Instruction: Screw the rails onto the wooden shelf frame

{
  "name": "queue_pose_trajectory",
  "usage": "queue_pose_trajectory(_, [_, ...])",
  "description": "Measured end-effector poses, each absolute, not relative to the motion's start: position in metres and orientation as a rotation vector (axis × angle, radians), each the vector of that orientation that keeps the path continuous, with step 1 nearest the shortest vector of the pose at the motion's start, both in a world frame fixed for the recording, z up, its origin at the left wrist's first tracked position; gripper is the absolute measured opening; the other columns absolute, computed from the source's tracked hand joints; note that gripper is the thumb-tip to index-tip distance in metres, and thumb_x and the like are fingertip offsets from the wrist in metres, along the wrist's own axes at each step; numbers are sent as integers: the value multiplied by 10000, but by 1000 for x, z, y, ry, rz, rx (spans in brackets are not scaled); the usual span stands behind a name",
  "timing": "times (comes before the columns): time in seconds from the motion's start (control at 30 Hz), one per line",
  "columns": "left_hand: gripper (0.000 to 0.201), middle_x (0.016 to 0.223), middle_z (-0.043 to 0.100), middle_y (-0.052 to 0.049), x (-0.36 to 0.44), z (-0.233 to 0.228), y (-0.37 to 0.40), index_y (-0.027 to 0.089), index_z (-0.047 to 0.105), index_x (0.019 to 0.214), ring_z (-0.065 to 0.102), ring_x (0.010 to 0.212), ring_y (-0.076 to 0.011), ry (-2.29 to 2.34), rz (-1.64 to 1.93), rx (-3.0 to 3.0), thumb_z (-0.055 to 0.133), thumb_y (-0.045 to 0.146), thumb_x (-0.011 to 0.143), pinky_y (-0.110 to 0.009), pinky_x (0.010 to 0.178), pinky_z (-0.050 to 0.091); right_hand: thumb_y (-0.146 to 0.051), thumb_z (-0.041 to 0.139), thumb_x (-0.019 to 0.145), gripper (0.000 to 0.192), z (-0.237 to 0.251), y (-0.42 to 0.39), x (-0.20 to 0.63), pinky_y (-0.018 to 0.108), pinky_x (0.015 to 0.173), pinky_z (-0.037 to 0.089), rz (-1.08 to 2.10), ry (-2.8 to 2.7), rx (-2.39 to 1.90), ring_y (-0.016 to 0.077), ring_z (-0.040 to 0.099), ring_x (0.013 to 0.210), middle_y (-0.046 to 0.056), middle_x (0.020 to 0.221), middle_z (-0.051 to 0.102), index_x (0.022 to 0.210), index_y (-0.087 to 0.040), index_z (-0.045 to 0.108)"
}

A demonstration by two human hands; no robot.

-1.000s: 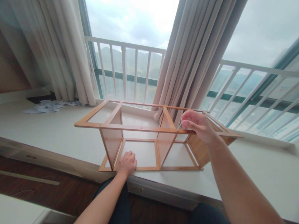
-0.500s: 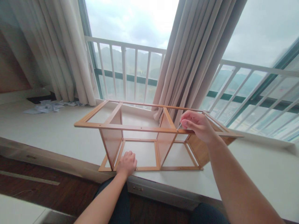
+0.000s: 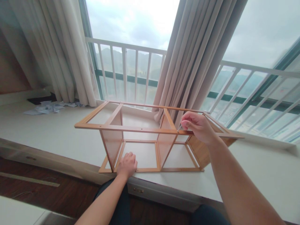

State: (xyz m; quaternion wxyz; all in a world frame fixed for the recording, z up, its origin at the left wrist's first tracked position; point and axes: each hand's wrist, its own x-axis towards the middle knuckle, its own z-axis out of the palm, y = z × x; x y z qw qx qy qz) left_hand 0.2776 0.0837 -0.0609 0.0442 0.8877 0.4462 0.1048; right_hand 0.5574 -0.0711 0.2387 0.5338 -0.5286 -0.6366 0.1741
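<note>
A light wooden shelf frame (image 3: 131,128) with three upright panels lies on its side on a white window ledge (image 3: 53,134). My left hand (image 3: 127,164) rests fisted on the frame's lower front rail. My right hand (image 3: 199,127) is up at the top front rail, above the middle panel, with its fingers pinched on a small thin metal tool (image 3: 180,127) whose tip touches the rail. Most of the tool is hidden by my fingers.
Beige curtains (image 3: 192,56) hang behind the frame, with a white railing (image 3: 131,67) outside the window. Crumpled white papers (image 3: 48,107) lie on the ledge at the far left. Dark wooden floor (image 3: 47,190) runs below the ledge, near my knees.
None of the objects has shifted; my right hand has barely turned at the top rail, and the view has dipped very slightly.
</note>
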Motion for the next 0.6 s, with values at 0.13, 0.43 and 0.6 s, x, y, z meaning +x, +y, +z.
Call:
queue_pose_trajectory(0.13, [200,1146,667,-108,277,-64,85,220,665,975,570,1152,-281,1356,341,2726,465,219,975,-421,941,446,-594,798,864,434,238,-70,558,243,520,392,416,-1530,-1295,124,498,583,-10,630,563,807,-187,660])
queue_pose_trajectory(0.43, [222,1130,665,-113,277,-65,87,215,671,978,569,1135,-285,1361,330,2756,449,218,977,-428,932,449,-576,821,853,417,238,-71,557,246,544,409,405,-1532,-1261,125,517,603,-1,653,586,814,-184,685])
queue_pose_trajectory(0.6, [216,1136,670,-108,277,-66,86,216,664,973,573,1134,-282,1367,334,2755,447,220,981,-427,928,441,-558,853,827,399,239,-71,558,265,567,433,405,-1521,-1215,132,531,611,7,671,612,813,-189,701])
